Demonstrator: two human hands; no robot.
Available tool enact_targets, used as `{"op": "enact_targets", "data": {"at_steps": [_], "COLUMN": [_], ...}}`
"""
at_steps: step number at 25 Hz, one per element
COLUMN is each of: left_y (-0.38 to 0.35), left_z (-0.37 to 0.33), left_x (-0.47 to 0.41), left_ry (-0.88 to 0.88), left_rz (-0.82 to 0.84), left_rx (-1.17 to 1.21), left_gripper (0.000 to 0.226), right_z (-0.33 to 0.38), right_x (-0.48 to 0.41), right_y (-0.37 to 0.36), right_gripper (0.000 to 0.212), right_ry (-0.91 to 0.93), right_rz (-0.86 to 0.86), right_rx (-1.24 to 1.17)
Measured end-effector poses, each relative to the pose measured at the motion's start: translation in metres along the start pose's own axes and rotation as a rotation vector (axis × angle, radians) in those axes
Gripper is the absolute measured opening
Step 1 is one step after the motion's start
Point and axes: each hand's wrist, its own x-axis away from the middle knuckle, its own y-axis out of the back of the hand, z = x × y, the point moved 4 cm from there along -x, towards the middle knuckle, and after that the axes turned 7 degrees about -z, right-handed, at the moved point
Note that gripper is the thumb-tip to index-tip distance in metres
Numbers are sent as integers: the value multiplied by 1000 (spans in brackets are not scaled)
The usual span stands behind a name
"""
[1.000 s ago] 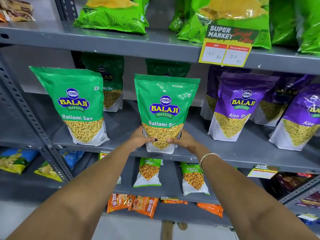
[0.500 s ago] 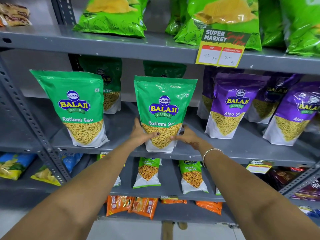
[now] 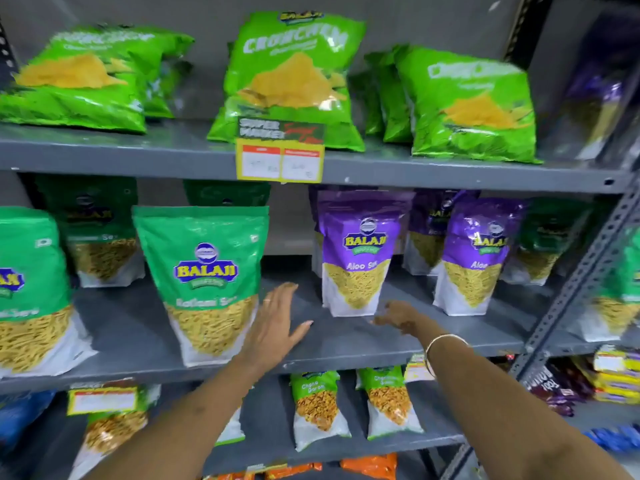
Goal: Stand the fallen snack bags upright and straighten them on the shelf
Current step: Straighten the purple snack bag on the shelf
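Observation:
A green Ratlami Sev bag (image 3: 204, 282) stands upright near the front of the middle shelf (image 3: 346, 355). My left hand (image 3: 277, 323) is open just right of it, fingers spread, nothing in it. My right hand (image 3: 398, 315) reaches toward the base of an upright purple Aloo Sev bag (image 3: 360, 254), fingers loosely curled, holding nothing. A second purple bag (image 3: 474, 258) stands to the right, tilted slightly. Another green bag (image 3: 31, 289) stands at the far left.
Light green chip bags (image 3: 294, 81) lean on the top shelf behind a yellow price tag (image 3: 280, 161). More green and purple bags stand at the back of the middle shelf. Small Chana Garam packs (image 3: 317, 407) stand on the shelf below. A perforated upright post (image 3: 588, 271) is at right.
Both hands have let go of the middle green bag and moved right. The view has shifted up and to the right, toward the purple bags.

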Motion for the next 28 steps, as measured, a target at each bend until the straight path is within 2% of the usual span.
{"op": "enact_targets", "data": {"at_steps": [2, 3, 5, 8, 10, 12, 15, 21, 24, 26, 28], "left_y": [-39, -57, -91, -124, -135, -143, -150, -131, -132, -127, -113], "left_z": [-7, -8, -9, -6, -5, -1, 3, -18, -11, -15, -29], "left_x": [-20, -30, -50, -67, -68, -69, -68, -41, -23, -16, -11], "left_ry": [347, 497, 662, 801, 876, 919, 908, 922, 909, 891, 875], "left_rz": [89, 134, 196, 218, 224, 189, 160, 218, 284, 280, 283], "left_rx": [213, 298, 403, 475, 531, 579, 569, 398, 278, 235, 203], "left_gripper": [75, 82, 93, 71, 70, 72, 95, 95, 99, 101, 89], "right_z": [-27, -36, -41, -34, -27, -19, -20, -44, -47, -47, -47], "right_x": [-31, -49, -78, -107, -116, -116, -110, -84, -55, -38, -28], "right_y": [10, 13, 23, 23, 15, 9, 7, -3, 0, 5, 5], "right_gripper": [62, 74, 62, 57, 54, 48, 51, 95, 93, 83, 73], "right_ry": [15, 32, 103, 185, 286, 357, 349, 250, 258, 229, 220], "right_rz": [-12, 7, 28, 122, 219, 282, 237, 180, 178, 167, 181], "right_rx": [-117, -243, -405, -502, -580, -693, -773, -688, -626, -576, -570]}}
